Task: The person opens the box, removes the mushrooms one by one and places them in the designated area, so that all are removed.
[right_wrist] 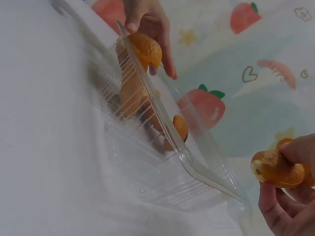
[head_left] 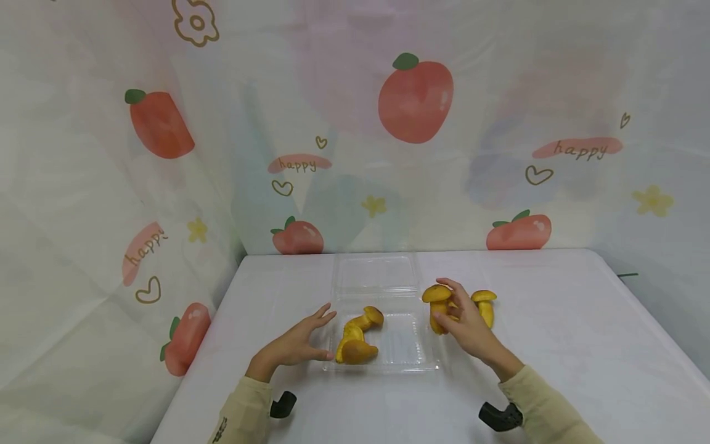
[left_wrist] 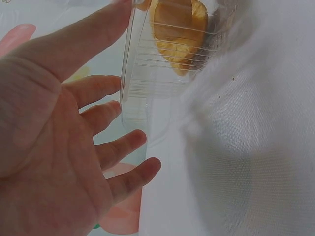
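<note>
My right hand [head_left: 466, 324] pinches a yellow-brown mushroom [head_left: 437, 295] by its stem, with the cap up, just right of a clear plastic box [head_left: 407, 339]. In the right wrist view, thumb and fingers grip the mushroom [right_wrist: 275, 169]. A bit of yellow shows behind the fingers; I cannot tell whether it belongs to another mushroom. Several mushrooms [head_left: 357, 351] lie at the box's left side. My left hand [head_left: 296, 342] spreads beside the box's left wall, holding nothing. From the left wrist view, its fingertips are at the clear rim [left_wrist: 129, 64]; contact is unclear.
Another mushroom [head_left: 485, 302] is on the white table [head_left: 566, 333], right of my right hand and partly hidden by it. The box's clear lid [head_left: 377, 271] lies folded back, away from me. A printed curtain [head_left: 355, 123] hangs behind the table.
</note>
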Demonstrator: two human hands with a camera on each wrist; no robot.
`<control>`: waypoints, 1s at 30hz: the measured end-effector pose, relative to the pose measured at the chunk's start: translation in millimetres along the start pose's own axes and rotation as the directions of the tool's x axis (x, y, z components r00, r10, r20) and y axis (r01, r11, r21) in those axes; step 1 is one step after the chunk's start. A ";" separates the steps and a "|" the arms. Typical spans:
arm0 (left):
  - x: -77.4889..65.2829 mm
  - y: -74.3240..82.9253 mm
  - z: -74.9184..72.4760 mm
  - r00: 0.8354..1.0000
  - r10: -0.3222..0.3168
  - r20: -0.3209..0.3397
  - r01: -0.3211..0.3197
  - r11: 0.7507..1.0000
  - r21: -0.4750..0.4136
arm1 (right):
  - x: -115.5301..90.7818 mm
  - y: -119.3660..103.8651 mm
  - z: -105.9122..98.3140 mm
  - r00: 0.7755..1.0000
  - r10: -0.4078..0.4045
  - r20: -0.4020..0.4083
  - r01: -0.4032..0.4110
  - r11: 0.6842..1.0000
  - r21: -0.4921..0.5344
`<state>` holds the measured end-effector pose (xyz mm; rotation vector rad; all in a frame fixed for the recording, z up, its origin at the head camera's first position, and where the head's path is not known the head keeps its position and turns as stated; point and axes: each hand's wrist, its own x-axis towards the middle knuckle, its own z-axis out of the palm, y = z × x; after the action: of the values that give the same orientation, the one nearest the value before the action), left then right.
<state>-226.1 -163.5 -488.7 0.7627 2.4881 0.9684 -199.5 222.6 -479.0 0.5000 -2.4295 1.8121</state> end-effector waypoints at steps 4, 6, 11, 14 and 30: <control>-0.4 -0.1 -0.3 1.000 0.004 -0.001 -0.004 1.000 0.003 | -2.5 3.2 -4.8 0.999 -0.036 0.004 0.036 0.999 -0.016; -0.6 0.2 -0.6 1.000 0.004 -0.002 -0.004 1.000 0.002 | -3.3 4.0 -7.7 0.999 -0.047 0.001 0.047 0.998 -0.033; -1.4 0.0 -1.0 1.000 0.000 -0.001 0.000 1.000 0.000 | -4.4 5.1 -16.3 0.998 -0.062 -0.016 0.060 0.994 -0.086; -2.0 0.0 -1.3 1.000 -0.005 -0.001 0.005 1.000 0.000 | -5.2 5.8 -21.8 0.998 -0.065 -0.023 0.062 0.992 -0.114; -2.0 0.1 -2.0 1.000 0.001 0.001 -0.001 1.000 -0.004 | -16.9 14.6 -55.3 0.994 -0.075 -0.082 0.055 0.974 -0.220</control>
<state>-225.6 -165.7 -487.0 0.7624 2.4843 0.9734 -195.5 282.1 -479.9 0.4622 -2.4789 1.4861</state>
